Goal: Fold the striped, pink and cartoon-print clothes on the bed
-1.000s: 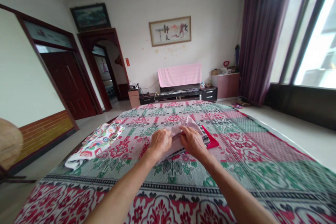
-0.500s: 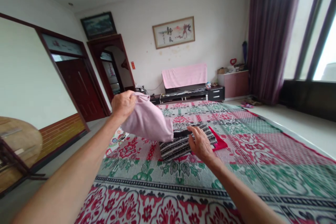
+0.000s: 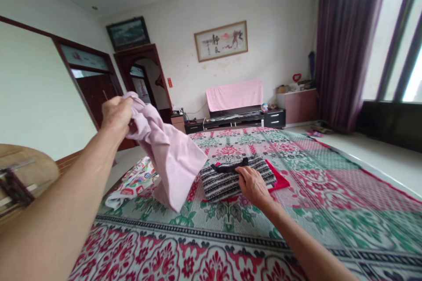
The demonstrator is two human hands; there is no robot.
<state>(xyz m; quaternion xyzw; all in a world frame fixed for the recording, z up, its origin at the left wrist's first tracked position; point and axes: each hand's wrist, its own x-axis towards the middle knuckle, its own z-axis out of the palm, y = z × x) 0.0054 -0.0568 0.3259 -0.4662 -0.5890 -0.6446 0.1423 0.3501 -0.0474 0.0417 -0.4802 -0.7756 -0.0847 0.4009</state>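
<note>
My left hand is raised at the left and grips a pale pink garment, which hangs down and unfolds until its lower end touches the patterned bedspread. My right hand rests with fingers stretched flat on a folded black-and-white striped garment. That striped piece lies on top of a folded red cloth, of which only the right edge shows.
A colourful printed fabric lies crumpled at the bed's left edge. A round wooden table stands at the far left. A TV stand with a pink cover is against the back wall. Dark curtains and windows line the right side.
My left hand lifted the pink garment off the folded stack and swung it up and left, letting it hang open. My right hand settled on the striped garment.
</note>
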